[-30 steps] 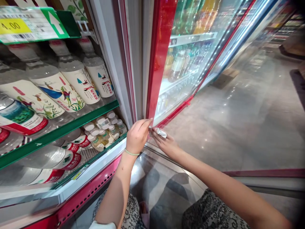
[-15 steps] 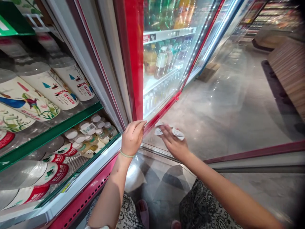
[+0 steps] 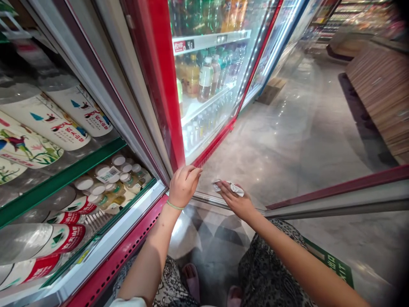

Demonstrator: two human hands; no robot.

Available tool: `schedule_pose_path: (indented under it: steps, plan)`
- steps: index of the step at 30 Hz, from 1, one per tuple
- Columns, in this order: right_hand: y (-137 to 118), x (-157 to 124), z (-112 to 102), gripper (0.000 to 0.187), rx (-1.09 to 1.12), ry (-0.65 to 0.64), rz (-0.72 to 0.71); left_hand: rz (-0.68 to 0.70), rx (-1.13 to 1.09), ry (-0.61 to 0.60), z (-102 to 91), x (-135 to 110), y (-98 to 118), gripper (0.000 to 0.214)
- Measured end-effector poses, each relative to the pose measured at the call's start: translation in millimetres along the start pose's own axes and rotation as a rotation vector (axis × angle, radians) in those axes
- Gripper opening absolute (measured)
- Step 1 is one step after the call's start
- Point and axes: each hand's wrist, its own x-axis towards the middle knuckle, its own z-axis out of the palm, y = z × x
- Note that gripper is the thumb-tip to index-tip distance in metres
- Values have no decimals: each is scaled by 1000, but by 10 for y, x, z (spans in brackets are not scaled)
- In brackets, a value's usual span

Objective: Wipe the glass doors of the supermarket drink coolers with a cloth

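My right hand [image 3: 235,200] lies with extended fingers over a crumpled white wipe [image 3: 237,189], pressing it to the clear pane of an open fridge door. It is near the door's lower frame [image 3: 335,192]. To its left, my left hand [image 3: 184,185] is by the door's hinge-side corner, its fingers bent and held together. Whatever lies under those fingertips is hidden. A thin green band [image 3: 174,206] circles the left wrist. Beside that hand is the open fridge's white sill [image 3: 140,207], with small white-capped bottles [image 3: 110,183] just inside.
Large water bottles [image 3: 60,119] lie on the green-edged shelf [image 3: 64,177] at left. A red-framed drinks fridge [image 3: 174,94] shows through the glass. A cardboard box [image 3: 271,90] and wood-grain counter [image 3: 380,94] stand farther off. A green exit sign [image 3: 335,264] marks the floor.
The view has shifted slightly. My right hand and the wipe have moved a little lower in view, still against the glass. My left hand stays by the door corner, fingers slightly more bent.
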Motion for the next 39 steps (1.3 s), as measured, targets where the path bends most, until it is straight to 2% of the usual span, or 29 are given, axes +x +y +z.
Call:
schedule_pose_path:
  steps: [2,7,13,17,19,22,25,27,29,31,34,35,39]
  plan:
    - [16,-85,34,36,-11,0,17,-4,25,-9,44,-40,-7,19]
    - [109,-70,0,37,-87,117,296,-25,68,-31,103,-110,11,22]
    - [-37,-353,193,40,-15,45,135,8,99,-18,206,-105,150,23]
    - [126,-531,145,33,-123,79,250,29,116,2,292,-107,272,24]
    - [196,-574,107,26,-208,154,338,35,113,-5,343,-102,354,26]
    - [168,-572,135,21,-274,276,445,77,119,29,418,-52,502,32]
    - [131,-616,195,23,-249,215,393,127,115,93,479,48,647,43]
    - [210,-756,177,25,-258,157,365,133,101,124,518,117,735,51]
    - [350,-954,102,29,-295,198,474,126,102,147,569,171,825,55]
    - [461,-1100,13,42,-344,320,667,135,120,161,637,203,923,56]
    - [426,-1065,-17,56,-391,434,860,170,119,151,761,219,1064,60]
    - [367,-1001,10,53,-394,434,863,176,105,141,802,218,1098,62]
    - [192,-863,137,30,-344,313,650,139,-33,62,904,198,1115,69]
